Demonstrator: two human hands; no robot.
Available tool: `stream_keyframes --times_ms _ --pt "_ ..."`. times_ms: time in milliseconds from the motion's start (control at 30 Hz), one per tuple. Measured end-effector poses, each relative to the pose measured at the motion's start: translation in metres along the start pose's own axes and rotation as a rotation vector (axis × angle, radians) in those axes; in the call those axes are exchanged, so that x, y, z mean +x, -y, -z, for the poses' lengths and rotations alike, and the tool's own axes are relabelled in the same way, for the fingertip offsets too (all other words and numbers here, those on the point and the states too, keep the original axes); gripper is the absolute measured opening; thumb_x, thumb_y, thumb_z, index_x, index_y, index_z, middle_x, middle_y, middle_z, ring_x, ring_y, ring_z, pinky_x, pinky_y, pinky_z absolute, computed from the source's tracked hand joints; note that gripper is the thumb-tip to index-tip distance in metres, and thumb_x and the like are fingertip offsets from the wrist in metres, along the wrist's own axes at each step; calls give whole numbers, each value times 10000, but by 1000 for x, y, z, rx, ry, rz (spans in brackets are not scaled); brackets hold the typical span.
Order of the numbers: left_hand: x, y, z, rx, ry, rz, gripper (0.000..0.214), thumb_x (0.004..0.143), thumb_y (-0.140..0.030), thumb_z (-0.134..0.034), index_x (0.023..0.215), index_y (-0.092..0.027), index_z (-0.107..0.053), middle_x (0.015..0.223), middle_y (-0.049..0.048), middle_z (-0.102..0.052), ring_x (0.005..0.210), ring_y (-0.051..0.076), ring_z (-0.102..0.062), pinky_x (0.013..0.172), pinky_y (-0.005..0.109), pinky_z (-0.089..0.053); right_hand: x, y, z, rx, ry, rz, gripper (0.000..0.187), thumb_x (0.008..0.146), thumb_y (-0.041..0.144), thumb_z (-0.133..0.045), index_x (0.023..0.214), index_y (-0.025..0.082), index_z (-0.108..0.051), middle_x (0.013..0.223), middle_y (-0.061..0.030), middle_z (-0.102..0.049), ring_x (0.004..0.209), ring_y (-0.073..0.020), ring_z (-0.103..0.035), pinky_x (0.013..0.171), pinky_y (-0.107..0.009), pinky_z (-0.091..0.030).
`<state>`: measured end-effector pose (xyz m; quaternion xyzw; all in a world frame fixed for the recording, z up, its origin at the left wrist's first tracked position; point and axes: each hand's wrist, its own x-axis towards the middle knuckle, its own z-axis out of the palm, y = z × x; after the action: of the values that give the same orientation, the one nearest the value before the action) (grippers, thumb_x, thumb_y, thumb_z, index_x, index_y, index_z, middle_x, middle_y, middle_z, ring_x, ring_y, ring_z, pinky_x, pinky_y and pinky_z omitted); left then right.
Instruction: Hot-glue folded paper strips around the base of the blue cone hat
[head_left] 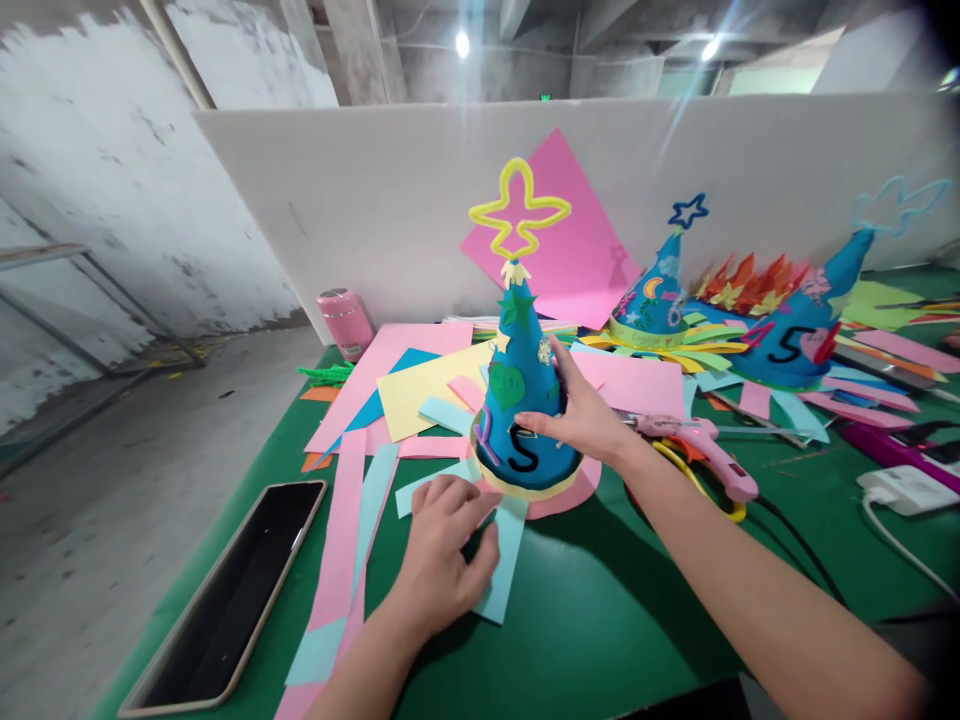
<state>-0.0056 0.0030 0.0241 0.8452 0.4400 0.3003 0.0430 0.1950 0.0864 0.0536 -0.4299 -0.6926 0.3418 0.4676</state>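
Note:
A blue cone party hat (537,390) stands upright on the green table, with a black "5", stickers and a pale yellow rim. A yellow fuzzy-wire shape (519,207) tops it. My right hand (581,410) wraps round the hat's right side, thumb across the front and other fingers partly hidden behind. Beside the hat's lower left edge, my left hand (450,540) rests with curled fingers and a gap between thumb and forefinger, over a light blue paper strip (506,570). Pink paper (570,497) shows beneath the hat.
A phone (232,600) lies at left, near long pink strips (337,540). A pink glue gun (709,450) with a cord and yellow-handled scissors (739,512) lie at right. Behind are two more hats (651,290), (814,315), a pink bottle (345,322) and a white partition (360,200).

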Motion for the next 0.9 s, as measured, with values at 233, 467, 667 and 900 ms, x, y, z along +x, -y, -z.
stream_keyframes --times_ms 233,467,667,900 --pt "8 -20 -1 58 396 15 368 757 -466 -483 1018 -230 -588 857 73 -536 844 260 -440 717 424 -342 -2 1 -2 4 -18 -2 1055 620 442 -695 1397 257 -7 1380 -92 -312 1199 -264 -404 968 -441 -367" --pt "7 -19 -7 77 443 22 415 766 -496 -457 1068 -229 -555 928 85 -515 907 284 -421 761 453 -325 -3 -4 -3 51 -29 3 1061 614 455 -697 1396 255 -8 1382 -100 -282 1227 -262 -358 901 -405 -441" --pt "9 -17 -11 69 458 32 412 780 -482 -452 1076 -211 -545 965 98 -490 899 281 -424 737 444 -340 -5 -11 -3 58 -70 24 1022 624 463 -688 1390 250 -46 1354 -96 -325 1213 -249 -375 943 -400 -396" --pt "9 -14 -14 71 428 7 381 780 -453 -473 1070 -215 -542 981 99 -492 907 282 -432 738 439 -353 -6 -11 -2 -13 -96 54 969 638 484 -663 1384 238 -95 1380 -74 -302 1270 -245 -288 997 -398 -331"
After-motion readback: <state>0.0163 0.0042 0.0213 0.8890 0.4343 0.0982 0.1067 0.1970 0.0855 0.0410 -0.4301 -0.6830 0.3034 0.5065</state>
